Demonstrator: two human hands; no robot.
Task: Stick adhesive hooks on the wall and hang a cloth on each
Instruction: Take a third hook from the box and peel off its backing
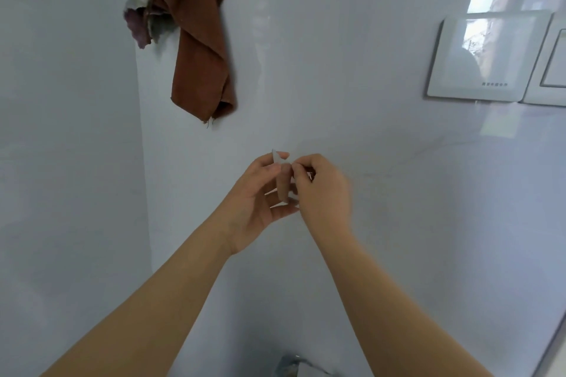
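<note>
Both hands meet in front of the pale, glossy wall (382, 193), a little below the middle of it, working on a small clear plastic adhesive hook (278, 159). The left hand (260, 196) has its grip pinched on the hook, thumb and forefinger closed on the transparent pad so that a corner of it pokes up above the fingertips. The right hand (321, 187) has its grip pressed together at the hook's edge, seemingly picking at the backing film, though the blur hides exactly what it has caught. A small metallic glint shows at the right fingers, likely the hook's prong.

The hook looks feather-light, thin and slightly flexible. I judge it slippery on its smooth face and tacky once the liner is off, so it is best held by the edges, keeping fingers off the sticky side. Pressed flat and firm, it should take well to this smooth wall.

Up near the wall's top left corner, a rust-brown soft cloth (202, 40) already hangs in limp folds, beside a grey and purple ragged cloth (144, 15) bunched next to it. Cloth like that is light and floppy; bunching a fold or a corner over the prong should be enough.

At the wall's right edge sit two white square switch plates (487, 55), well apart from the hands.
</note>
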